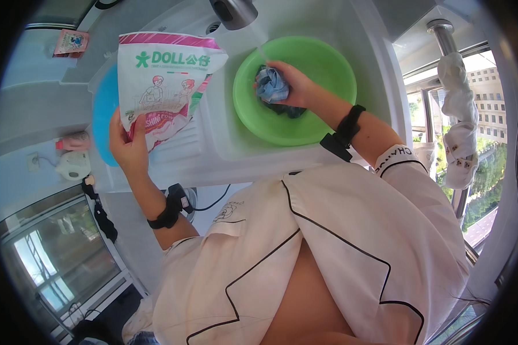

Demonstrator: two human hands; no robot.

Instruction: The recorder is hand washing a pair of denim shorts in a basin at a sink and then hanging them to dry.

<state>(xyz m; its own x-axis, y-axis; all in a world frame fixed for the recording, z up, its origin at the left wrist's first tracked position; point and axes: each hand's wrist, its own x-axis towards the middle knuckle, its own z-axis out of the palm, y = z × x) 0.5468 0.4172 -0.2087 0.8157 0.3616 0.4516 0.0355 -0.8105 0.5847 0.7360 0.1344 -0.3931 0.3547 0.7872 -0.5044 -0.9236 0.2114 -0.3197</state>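
My left hand point(131, 144) grips the lower part of a white and pink bag of Doll washing powder point(159, 86), held up above the sink's ribbed washboard point(185, 144). Over a round green plastic basin point(328, 77), my right hand point(295, 84) holds a bunched light-blue cloth point(273, 85). Dark cloth point(295, 111) lies beneath it in the basin. A thin stream of water appears to fall from the metal faucet point(235, 13) near my right fingers. Whether the bag's top is unsealed I cannot tell.
The white sink point(224, 129) surrounds the green basin. Partly behind the bag stands a blue basin point(105, 116). A pink bottle point(74, 141) and a white container point(74, 165) are at the left, with a pink packet point(72, 42) farther up. White cloths hang on a rail point(457, 108) by the window.
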